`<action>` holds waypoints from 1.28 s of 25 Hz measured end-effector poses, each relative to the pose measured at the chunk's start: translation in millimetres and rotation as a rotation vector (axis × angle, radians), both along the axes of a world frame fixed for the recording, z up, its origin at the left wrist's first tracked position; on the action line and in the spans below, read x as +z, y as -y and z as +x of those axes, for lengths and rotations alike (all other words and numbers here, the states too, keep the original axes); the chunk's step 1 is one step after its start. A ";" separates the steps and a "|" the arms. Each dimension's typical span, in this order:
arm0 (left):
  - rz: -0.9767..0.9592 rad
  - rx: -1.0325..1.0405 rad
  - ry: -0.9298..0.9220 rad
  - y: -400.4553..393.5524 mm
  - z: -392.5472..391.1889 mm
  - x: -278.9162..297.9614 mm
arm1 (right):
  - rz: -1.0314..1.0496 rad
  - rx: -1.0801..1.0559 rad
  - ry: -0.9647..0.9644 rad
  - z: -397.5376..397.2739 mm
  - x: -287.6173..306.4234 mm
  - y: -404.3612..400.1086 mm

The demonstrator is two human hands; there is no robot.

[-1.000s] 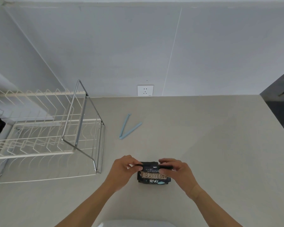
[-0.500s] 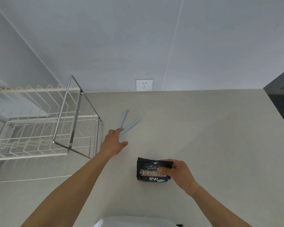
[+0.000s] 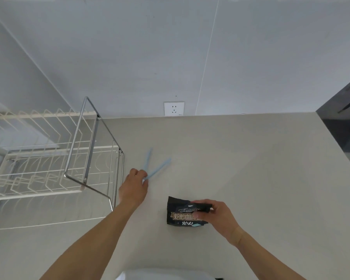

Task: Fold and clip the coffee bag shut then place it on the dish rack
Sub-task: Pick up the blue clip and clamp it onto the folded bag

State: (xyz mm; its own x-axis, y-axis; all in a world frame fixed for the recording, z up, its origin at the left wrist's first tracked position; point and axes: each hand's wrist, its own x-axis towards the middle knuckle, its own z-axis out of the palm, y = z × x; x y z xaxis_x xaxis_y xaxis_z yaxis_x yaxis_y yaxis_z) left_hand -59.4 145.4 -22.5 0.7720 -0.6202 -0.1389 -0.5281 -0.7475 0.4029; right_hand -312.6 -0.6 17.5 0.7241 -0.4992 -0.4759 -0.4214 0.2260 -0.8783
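A small black coffee bag (image 3: 180, 214) with gold and white print lies flat on the beige counter, its top edge folded over. My right hand (image 3: 216, 216) pinches that folded top at the bag's right side. A light blue sealing clip (image 3: 157, 168), spread open in a V, lies on the counter farther back. My left hand (image 3: 134, 186) is at the clip's hinge end, fingers closed around it. The dish rack (image 3: 55, 158), white wire with a chrome frame, stands to the left.
The counter (image 3: 240, 168) runs back to a white wall with a power socket (image 3: 174, 108). A dark surface (image 3: 343, 126) borders the counter on the right. The rack's chrome frame sits close beside my left hand.
My left hand let go of the bag, reached back and left, and closed on the blue clip's hinge end. My right hand stayed on the folded top.
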 end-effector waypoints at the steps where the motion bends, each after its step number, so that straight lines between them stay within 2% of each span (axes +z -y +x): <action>1: -0.095 0.029 -0.020 -4.6 -8.0 6.7 | 0.012 -0.021 0.008 0.5 0.5 -0.9; 4: -0.392 0.081 -0.111 -19.8 -28.2 28.7 | 0.030 -0.071 0.011 2.6 -0.4 -5.0; 6: -0.560 0.136 -0.266 -31.6 -39.2 46.2 | 0.044 -0.107 0.008 3.0 -0.8 -8.0; 9: -0.691 0.125 -0.486 -47.6 -54.3 66.2 | 0.050 -0.131 0.006 3.1 -0.1 -9.8; 16: -0.678 -0.037 -0.638 -59.8 -80.7 71.3 | 0.033 -0.152 0.004 1.7 -0.2 -12.9; 23: -0.611 0.139 -0.763 -49.0 -90.7 66.9 | 0.002 -0.110 0.010 -3.2 -1.5 -13.6; 32: -0.663 0.130 -0.791 -38.6 -98.0 65.2 | -0.099 -0.098 0.018 -4.1 -8.3 -14.1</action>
